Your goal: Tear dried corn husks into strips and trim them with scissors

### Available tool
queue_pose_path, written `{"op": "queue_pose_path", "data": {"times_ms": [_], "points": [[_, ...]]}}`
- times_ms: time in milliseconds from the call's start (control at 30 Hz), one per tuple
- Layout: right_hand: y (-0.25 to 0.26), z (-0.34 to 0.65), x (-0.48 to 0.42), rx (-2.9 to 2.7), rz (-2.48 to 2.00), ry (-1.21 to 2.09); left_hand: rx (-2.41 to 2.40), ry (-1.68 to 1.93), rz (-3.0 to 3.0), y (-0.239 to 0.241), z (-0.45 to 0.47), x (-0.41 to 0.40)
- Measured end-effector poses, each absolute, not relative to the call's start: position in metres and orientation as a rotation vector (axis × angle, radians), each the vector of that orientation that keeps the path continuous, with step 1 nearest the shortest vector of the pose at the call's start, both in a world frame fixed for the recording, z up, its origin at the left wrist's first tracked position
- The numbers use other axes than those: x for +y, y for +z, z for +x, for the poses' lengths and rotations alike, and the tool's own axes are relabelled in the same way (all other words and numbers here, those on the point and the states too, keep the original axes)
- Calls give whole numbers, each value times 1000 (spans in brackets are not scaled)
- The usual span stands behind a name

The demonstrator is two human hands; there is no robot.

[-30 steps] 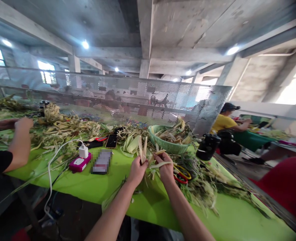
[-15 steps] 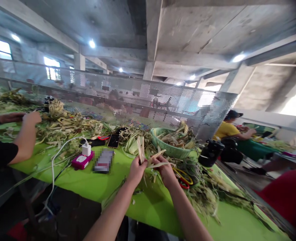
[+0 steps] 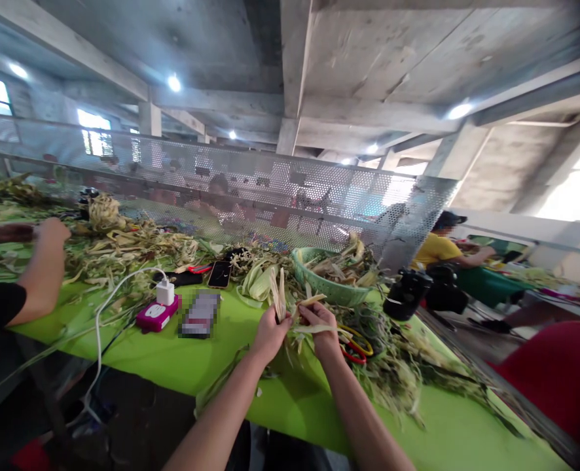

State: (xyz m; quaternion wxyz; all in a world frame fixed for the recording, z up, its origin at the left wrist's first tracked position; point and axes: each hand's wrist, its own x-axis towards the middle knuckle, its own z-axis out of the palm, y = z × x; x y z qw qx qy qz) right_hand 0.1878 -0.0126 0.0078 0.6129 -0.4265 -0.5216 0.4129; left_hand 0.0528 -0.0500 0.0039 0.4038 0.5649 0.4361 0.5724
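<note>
My left hand is closed round a bundle of pale corn husk strips, which stands upright above the fingers. Just to its right, my right hand pinches a separate corn husk strip, and the fingertips of both hands are close together. Loose ends hang below and between the hands. Beside my right wrist lie loops of a yellow and red handle, partly buried in husk scraps. Behind the hands rests a pale green piece of husk.
A green basket of dry husks stands behind my hands. Phones, a magenta power block and a white cable lie left. A black camera-like object is at the right edge. A co-worker's arm reaches in from the left.
The whole view has shifted slightly, so the surroundings sit a little further left. Both hands keep their hold on the husk strips, with the fingers slightly re-posed.
</note>
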Motion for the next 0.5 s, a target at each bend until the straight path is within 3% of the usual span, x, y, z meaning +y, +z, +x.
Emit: {"op": "queue_pose_path", "data": {"times_ms": [200, 500], "points": [[9, 209, -9, -1117, -1031, 893, 1131, 1505, 1370, -1, 49, -46], [18, 182, -34, -1462, -1002, 1200, 1417, 1748, 1286, -9, 37, -34]]}}
